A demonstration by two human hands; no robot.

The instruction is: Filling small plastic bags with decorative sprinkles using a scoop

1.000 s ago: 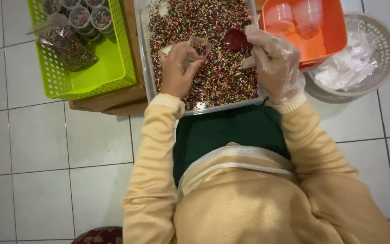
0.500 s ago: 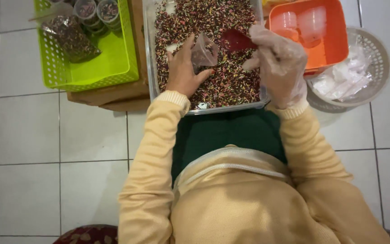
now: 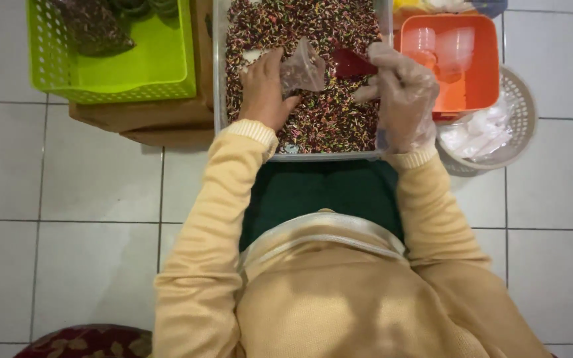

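A clear tub (image 3: 217, 79) full of many-coloured sprinkles sits in front of me. My left hand (image 3: 262, 89), bare, holds a small clear plastic bag (image 3: 303, 66) open above the sprinkles. My right hand (image 3: 402, 93) wears a thin clear glove and grips a small red scoop (image 3: 351, 64). The scoop's tip is right beside the bag's mouth. Both hands hover over the middle of the tub.
A lime green basket (image 3: 134, 76) with dark filled packets stands on a wooden board at the left. To the right are an orange tub (image 3: 482, 79) with clear cups and a white round basket (image 3: 518, 126) with plastic bags. The floor is white tile.
The view has shifted, so the tub sits higher in the picture. My left hand has raised the bag and the scoop has come closer to its mouth.
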